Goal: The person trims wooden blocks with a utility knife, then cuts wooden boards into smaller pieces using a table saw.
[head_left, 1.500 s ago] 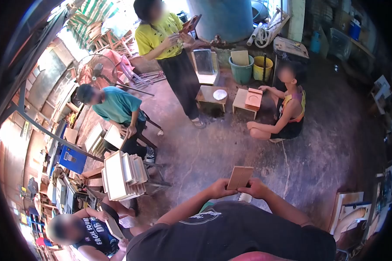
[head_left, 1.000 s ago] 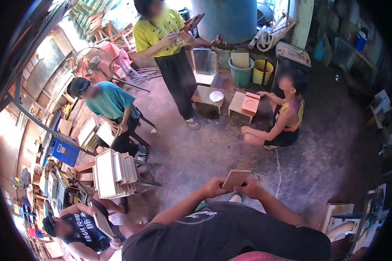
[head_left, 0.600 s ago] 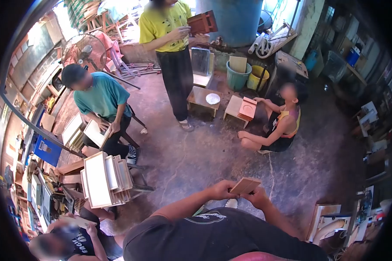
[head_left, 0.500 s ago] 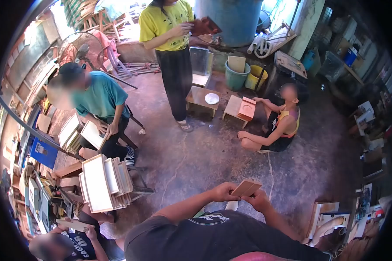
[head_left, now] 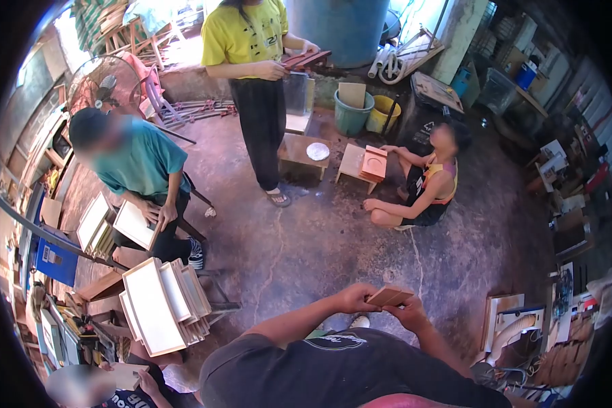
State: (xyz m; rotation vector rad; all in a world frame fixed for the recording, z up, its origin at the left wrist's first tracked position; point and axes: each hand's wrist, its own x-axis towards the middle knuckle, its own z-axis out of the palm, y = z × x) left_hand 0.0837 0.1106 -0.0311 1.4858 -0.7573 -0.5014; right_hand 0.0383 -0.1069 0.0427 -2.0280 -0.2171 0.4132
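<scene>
In front of my chest I hold a small flat reddish-brown wooden piece with a line across its face. My left hand grips its left end, fingers closed round the edge. My right hand is closed on its lower right side, the thumb near the front edge. The piece is tilted, so its underside is hidden from me.
A stack of pale framed panels stands at my left, near a seated person in a teal shirt. Ahead, a person in yellow stands holding a dark red piece. Another sits beside a low table bearing reddish wooden pieces. Tools crowd the right.
The wooden piece is tilted flatter in my hands, and both hands still hold it. The standing person's dark red piece has turned edge-on. The view has shifted slightly.
</scene>
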